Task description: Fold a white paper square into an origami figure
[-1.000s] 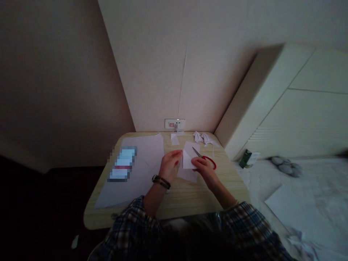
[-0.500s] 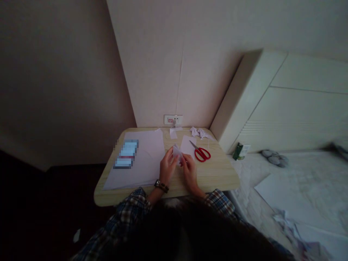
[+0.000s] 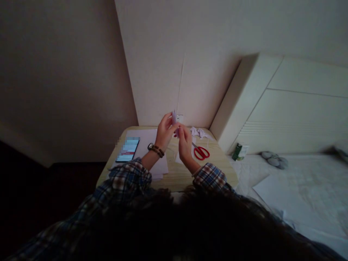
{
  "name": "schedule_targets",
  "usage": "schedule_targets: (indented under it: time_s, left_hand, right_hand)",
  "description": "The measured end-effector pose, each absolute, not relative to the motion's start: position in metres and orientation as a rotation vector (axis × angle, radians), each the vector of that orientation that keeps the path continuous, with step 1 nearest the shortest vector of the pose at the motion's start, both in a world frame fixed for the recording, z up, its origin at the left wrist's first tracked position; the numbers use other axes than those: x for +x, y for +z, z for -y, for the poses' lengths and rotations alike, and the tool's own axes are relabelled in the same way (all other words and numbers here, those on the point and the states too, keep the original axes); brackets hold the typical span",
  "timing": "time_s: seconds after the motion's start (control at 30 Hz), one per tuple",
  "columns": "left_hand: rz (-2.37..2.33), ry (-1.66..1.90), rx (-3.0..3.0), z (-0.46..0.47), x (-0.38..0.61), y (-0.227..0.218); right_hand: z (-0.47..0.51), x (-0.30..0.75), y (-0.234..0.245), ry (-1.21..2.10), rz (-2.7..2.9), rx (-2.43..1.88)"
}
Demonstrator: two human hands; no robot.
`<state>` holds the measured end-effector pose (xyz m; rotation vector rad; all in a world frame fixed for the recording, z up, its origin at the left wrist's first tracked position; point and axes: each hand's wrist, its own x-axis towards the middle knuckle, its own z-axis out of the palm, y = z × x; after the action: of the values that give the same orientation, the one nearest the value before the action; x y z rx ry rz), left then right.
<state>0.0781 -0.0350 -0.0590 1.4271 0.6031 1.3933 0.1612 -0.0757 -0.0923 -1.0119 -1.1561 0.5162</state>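
Between both hands I hold a small folded piece of white paper (image 3: 174,116), raised above the far part of the table. My left hand (image 3: 164,130) grips it from the left, fingers and thumb closed on it. From the right and lower down, my right hand (image 3: 185,143) pinches its lower end. Fingers partly hide the paper, so its exact shape is unclear. Red-handled scissors (image 3: 201,152) lie right of my right hand, their blades over a white paper piece (image 3: 179,157). Several folded paper shapes (image 3: 200,133) rest at the table's back right.
Large white paper sheets (image 3: 160,165) cover the left of the wooden table (image 3: 217,168), with a phone (image 3: 127,150) on top. A wall socket (image 3: 179,117) is behind my hands. To the right, a bed holds a green-and-white box (image 3: 239,152), grey rounded objects (image 3: 274,158) and white paper (image 3: 285,195).
Both hands have lifted the folded paper up and away from me, toward the wall. It now stands more upright between my fingers. The scissors stay on the table.
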Motion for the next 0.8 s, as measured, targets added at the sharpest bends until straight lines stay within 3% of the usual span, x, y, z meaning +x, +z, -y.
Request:
schedule_targets:
  time_s: [0.23,0.57,0.8]
  left_hand:
    - [-0.465,1.349,1.55,0.004,0.074,-0.025]
    - [-0.48,1.271,1.59,-0.022,0.067,-0.066]
    - [-0.408,1.237,1.535,-0.033,0.067,-0.049]
  right_hand:
    - [0.041,0.178,-0.064,0.68,1.122,-0.953]
    - [0.016,0.201,-0.088,0.969,1.226,-0.953]
    - [-0.006,0.217,-0.071,0.997,1.329,-0.908]
